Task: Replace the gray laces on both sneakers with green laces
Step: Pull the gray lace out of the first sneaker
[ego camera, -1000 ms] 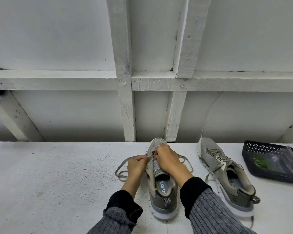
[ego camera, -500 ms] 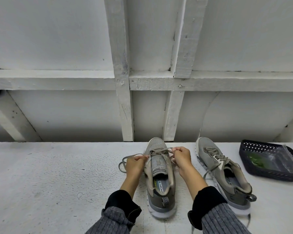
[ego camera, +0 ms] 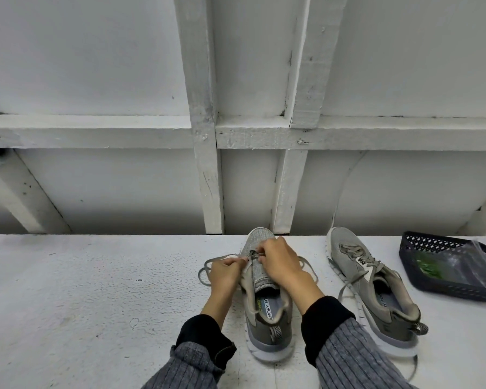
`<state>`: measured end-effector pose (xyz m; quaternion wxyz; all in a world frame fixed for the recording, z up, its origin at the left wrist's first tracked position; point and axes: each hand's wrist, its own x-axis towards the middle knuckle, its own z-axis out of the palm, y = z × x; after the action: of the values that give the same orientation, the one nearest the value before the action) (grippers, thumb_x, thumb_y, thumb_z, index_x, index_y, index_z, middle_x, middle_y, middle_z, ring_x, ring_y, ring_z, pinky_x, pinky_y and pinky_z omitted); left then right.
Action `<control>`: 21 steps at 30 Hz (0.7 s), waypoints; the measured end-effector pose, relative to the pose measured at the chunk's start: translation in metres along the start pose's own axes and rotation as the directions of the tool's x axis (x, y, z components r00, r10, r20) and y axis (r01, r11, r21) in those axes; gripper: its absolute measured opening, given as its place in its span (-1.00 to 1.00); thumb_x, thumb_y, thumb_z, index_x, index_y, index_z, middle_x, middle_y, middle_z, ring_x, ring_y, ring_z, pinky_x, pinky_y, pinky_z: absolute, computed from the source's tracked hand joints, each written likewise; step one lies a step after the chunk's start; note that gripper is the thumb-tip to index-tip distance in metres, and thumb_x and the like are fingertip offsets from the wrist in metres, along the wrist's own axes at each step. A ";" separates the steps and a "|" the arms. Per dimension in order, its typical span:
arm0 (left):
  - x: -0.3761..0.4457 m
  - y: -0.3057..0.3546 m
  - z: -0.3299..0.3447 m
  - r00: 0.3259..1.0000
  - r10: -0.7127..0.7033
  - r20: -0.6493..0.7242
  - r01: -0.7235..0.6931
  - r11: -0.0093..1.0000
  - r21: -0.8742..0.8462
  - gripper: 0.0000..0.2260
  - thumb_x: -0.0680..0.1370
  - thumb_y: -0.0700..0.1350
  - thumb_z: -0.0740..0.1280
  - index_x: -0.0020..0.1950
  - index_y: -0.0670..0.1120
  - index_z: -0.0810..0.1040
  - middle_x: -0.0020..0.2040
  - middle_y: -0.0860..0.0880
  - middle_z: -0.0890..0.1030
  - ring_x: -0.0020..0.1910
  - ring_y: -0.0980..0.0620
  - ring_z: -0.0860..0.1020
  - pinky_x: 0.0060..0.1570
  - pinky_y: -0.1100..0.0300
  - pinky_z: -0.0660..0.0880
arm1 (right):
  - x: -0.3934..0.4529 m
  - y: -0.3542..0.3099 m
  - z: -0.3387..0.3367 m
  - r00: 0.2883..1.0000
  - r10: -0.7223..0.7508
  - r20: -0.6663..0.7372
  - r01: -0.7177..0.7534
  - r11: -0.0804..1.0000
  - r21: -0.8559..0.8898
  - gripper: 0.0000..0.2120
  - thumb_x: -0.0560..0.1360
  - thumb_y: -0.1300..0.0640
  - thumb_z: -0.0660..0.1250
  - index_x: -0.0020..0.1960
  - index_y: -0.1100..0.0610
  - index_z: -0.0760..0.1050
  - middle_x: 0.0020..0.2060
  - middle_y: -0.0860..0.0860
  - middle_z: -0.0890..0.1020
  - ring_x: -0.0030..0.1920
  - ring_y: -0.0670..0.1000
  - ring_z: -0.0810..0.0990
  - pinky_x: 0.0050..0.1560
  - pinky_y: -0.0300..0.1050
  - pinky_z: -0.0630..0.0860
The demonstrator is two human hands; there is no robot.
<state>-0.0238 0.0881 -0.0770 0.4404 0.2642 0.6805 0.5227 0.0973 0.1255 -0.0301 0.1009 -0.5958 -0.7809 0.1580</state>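
Observation:
Two gray sneakers stand on the white table, toes pointing away from me. The near sneaker (ego camera: 265, 313) is between my hands, its gray lace (ego camera: 208, 266) pulled loose and looping out to the left and right. My left hand (ego camera: 227, 272) pinches the lace at the sneaker's left side. My right hand (ego camera: 278, 261) lies over the tongue, its fingertips gripping the lace near the toe-end eyelets. The second sneaker (ego camera: 376, 287) stands to the right, laced in gray. Green laces (ego camera: 429, 269) lie in a clear bag inside the basket.
A dark perforated plastic basket (ego camera: 449, 289) sits at the right edge of the table (ego camera: 82, 304). A white wall with wooden beams (ego camera: 205, 136) rises directly behind the table's far edge.
My right hand has moved from the sneaker's right side back over the tongue toward the toe. The left hand stayed at the left side holding the lace.

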 end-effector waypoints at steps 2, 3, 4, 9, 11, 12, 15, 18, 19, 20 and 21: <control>0.000 0.000 0.000 1.000 -0.002 0.000 0.002 1.000 0.004 -0.78 0.40 -0.16 0.51 -0.44 0.01 0.67 -0.28 -0.05 0.70 -0.10 -0.08 0.66 0.05 0.01 0.59 | -0.003 0.000 0.003 0.998 -0.030 -0.047 0.028 0.999 -0.028 -0.84 0.57 0.19 0.26 0.08 0.12 0.59 0.04 0.14 0.53 0.12 0.19 0.49 0.06 -0.06 0.44; 0.000 0.000 0.000 1.000 -0.003 0.002 0.003 1.000 0.007 -0.79 0.40 -0.16 0.51 -0.43 0.01 0.67 -0.28 -0.05 0.70 -0.10 -0.07 0.66 0.05 0.01 0.59 | -0.004 -0.001 0.003 0.996 -0.026 -0.080 0.025 1.000 -0.006 -0.85 0.57 0.19 0.25 0.05 0.11 0.59 0.01 0.12 0.53 0.11 0.17 0.49 0.05 -0.08 0.43; -0.001 0.001 0.000 1.000 -0.003 0.004 0.003 1.000 0.009 -0.81 0.41 -0.16 0.50 -0.41 0.00 0.68 -0.27 -0.05 0.70 -0.10 -0.07 0.66 0.04 0.02 0.59 | -0.005 -0.001 0.004 0.995 0.011 -0.100 -0.006 0.999 0.049 -0.86 0.57 0.18 0.26 0.03 0.09 0.60 -0.01 0.10 0.52 0.08 0.14 0.49 0.04 -0.10 0.42; -0.007 0.006 -0.001 1.000 -0.013 0.002 0.013 1.000 -0.010 -0.83 0.44 -0.17 0.48 -0.35 0.00 0.67 -0.24 -0.03 0.69 -0.18 0.05 0.62 -0.05 0.17 0.55 | 0.001 0.006 -0.005 0.952 0.214 -0.220 -0.087 0.876 0.474 -0.86 0.54 0.14 0.32 -0.17 0.02 0.60 -0.11 0.03 0.62 -0.03 0.05 0.49 -0.09 -0.14 0.36; -0.008 0.007 -0.001 1.000 -0.017 -0.011 0.017 1.000 0.005 -0.82 0.44 -0.14 0.49 -0.36 0.02 0.66 -0.26 0.03 0.67 -0.19 0.11 0.60 -0.10 0.23 0.51 | -0.001 0.010 -0.019 0.891 0.325 -0.317 -0.052 0.767 0.639 -0.86 0.53 0.19 0.33 -0.18 0.02 0.57 -0.18 0.03 0.64 -0.07 0.08 0.54 -0.07 -0.10 0.43; -0.009 0.007 -0.001 1.000 -0.017 -0.014 0.018 1.000 0.008 -0.81 0.44 -0.13 0.49 -0.37 0.02 0.65 -0.27 0.05 0.66 -0.20 0.13 0.58 -0.12 0.25 0.49 | -0.003 0.012 -0.027 0.853 0.385 -0.352 -0.030 0.709 0.704 -0.88 0.53 0.21 0.32 -0.16 0.07 0.57 -0.19 0.05 0.64 -0.11 0.06 0.56 -0.07 -0.11 0.44; -0.011 0.009 -0.001 1.000 -0.021 -0.018 0.021 1.000 0.022 -0.82 0.44 -0.12 0.49 -0.36 0.03 0.64 -0.28 0.07 0.64 -0.23 0.17 0.54 -0.25 0.32 0.43 | -0.009 0.018 -0.039 0.761 0.530 -0.375 -0.017 0.593 0.805 -0.90 0.56 0.23 0.30 -0.06 0.20 0.59 -0.18 0.05 0.63 -0.15 0.00 0.54 -0.11 -0.19 0.37; -0.011 0.009 -0.002 1.000 -0.020 -0.022 0.020 0.999 0.030 -0.84 0.44 -0.11 0.48 -0.34 0.03 0.65 -0.26 0.04 0.64 -0.22 0.13 0.54 -0.34 0.36 0.42 | -0.011 0.031 -0.029 0.712 0.642 -0.284 -0.161 0.543 0.824 -0.91 0.55 0.23 0.29 -0.09 0.17 0.57 -0.15 0.08 0.63 -0.16 0.02 0.52 -0.14 -0.19 0.34; -0.012 0.010 -0.002 1.000 -0.020 -0.023 0.020 0.999 0.031 -0.84 0.44 -0.11 0.48 -0.34 0.04 0.65 -0.25 0.02 0.64 -0.22 0.11 0.55 -0.36 0.36 0.43 | -0.011 0.037 -0.022 0.717 0.655 -0.236 -0.224 0.538 0.813 -0.91 0.55 0.22 0.30 -0.09 0.17 0.57 -0.13 0.10 0.65 -0.15 0.04 0.53 -0.15 -0.17 0.36; -0.012 0.010 -0.001 1.000 -0.020 -0.023 0.021 0.999 0.032 -0.84 0.44 -0.11 0.48 -0.34 0.04 0.65 -0.24 0.00 0.65 -0.21 0.09 0.55 -0.36 0.34 0.43 | -0.011 0.043 -0.016 0.735 0.652 -0.185 -0.287 0.547 0.787 -0.90 0.55 0.21 0.30 -0.10 0.17 0.57 -0.10 0.12 0.66 -0.13 0.08 0.56 -0.14 -0.14 0.40; -0.012 0.009 -0.001 1.000 -0.018 -0.022 0.019 0.999 0.032 -0.83 0.44 -0.11 0.48 -0.35 0.04 0.65 -0.24 -0.01 0.65 -0.20 0.08 0.56 -0.33 0.32 0.43 | -0.012 0.047 -0.012 0.758 0.637 -0.139 -0.350 0.577 0.738 -0.89 0.55 0.18 0.29 -0.08 0.18 0.57 -0.06 0.14 0.66 -0.06 0.12 0.58 -0.09 -0.10 0.45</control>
<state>-0.0203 0.0811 -0.0643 0.4335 0.2591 0.6960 0.5105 0.1466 0.1269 -0.0358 0.4126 -0.7334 -0.4287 0.3287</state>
